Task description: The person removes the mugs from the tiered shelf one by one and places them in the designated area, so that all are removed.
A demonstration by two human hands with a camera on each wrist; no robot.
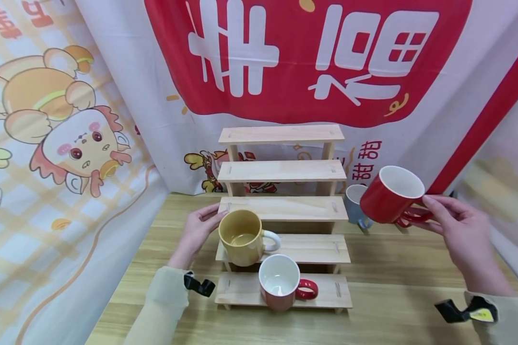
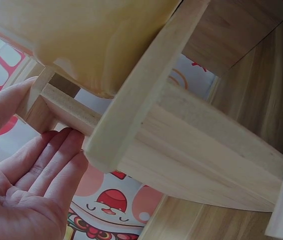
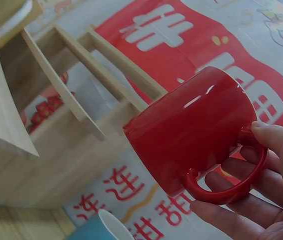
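Note:
My right hand (image 1: 462, 230) holds a red mug (image 3: 191, 130) with a white inside by its handle, up in the air to the right of a wooden stepped shelf (image 1: 282, 170). The mug tilts, its mouth turned up and toward the hand. At the shelf's left side, my left hand (image 2: 36, 170) pinches the end of the middle step, thumb above and fingers beneath. Close by that hand, a yellow mug (image 1: 239, 239) with a white handle stands on the second step from the bottom. On the lowest step sits a mug (image 1: 280, 287) with a white inside and red handle.
Behind the held mug, a blue mug (image 1: 354, 203) stands on the wood-grain table (image 1: 397, 311) at the shelf's right. Printed cloth (image 1: 134, 86) hangs behind the shelf and along the left side. The two upper steps rise close to the back cloth.

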